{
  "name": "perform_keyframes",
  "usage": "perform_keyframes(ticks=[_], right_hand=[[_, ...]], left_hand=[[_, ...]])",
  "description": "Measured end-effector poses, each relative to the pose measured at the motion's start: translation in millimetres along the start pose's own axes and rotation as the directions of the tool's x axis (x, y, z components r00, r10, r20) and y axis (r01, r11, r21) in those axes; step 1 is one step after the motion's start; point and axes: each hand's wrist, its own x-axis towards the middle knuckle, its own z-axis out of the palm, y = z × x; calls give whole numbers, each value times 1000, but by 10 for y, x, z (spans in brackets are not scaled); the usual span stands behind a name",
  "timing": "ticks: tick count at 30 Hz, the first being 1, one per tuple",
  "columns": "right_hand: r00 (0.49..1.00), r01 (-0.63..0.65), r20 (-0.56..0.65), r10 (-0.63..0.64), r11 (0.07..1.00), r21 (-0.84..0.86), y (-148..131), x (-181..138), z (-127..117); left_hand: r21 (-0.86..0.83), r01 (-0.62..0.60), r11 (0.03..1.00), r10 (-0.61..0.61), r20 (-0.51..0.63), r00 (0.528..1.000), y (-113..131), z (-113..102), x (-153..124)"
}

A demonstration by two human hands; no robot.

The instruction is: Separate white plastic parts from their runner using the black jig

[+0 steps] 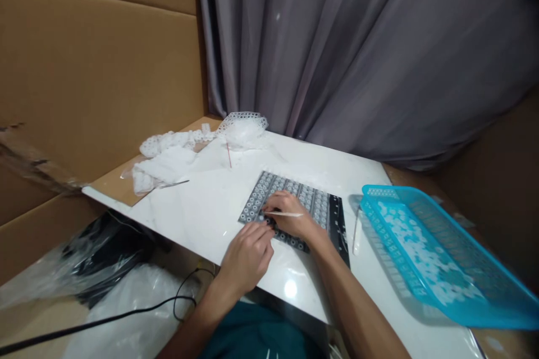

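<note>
A black sheet [314, 202] covered with rows of small grey rings lies flat on the white marble table [210, 207]. My right hand [290, 216] rests on the sheet, fingers pinched around a thin pale stick [286, 214] that points right. My left hand [248, 255] lies at the sheet's near left corner with its fingers curled, fingertips touching the sheet edge; whether it holds anything is hidden.
A blue plastic basket [484, 303] with several small white pieces stands at the right. White perforated strips and plastic [181, 151] lie at the far left of the table. Cardboard walls, a grey curtain, black cables and plastic bags surround the table.
</note>
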Motion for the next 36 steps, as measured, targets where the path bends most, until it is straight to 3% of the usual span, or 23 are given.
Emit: perform_keyframes(ticks=[2,4,9,11,15,20,28,36], right_hand=[[1000,-6,-22,6,1000,5,6,-2,38],[995,-49,-79,58,992,113,24,0,83],[938,-210,-157,310,866,454,71,8,128],[938,-218,-121,324,826,520,70,6,97],[977,-196,55,204,776,599,32,-2,-1],[988,-150,99,115,829,538,-5,-4,-64],[994,-84,92,51,909,408,-43,-1,-76],[997,18,66,-27,990,138,-96,13,6]], left_hand=[[7,5,1000,-5,11,1000,8,-11,9],[21,12,1000,-12,15,1000,13,-13,19],[60,10,998,-11,5,1000,34,5,3],[75,-1,997,1,-2,1000,54,12,-44],[109,-38,993,41,-25,999,92,31,-204],[103,-40,994,46,-57,997,94,68,-335],[92,-1,996,6,-46,999,93,81,-323],[30,40,999,-38,-55,998,111,60,-293]])
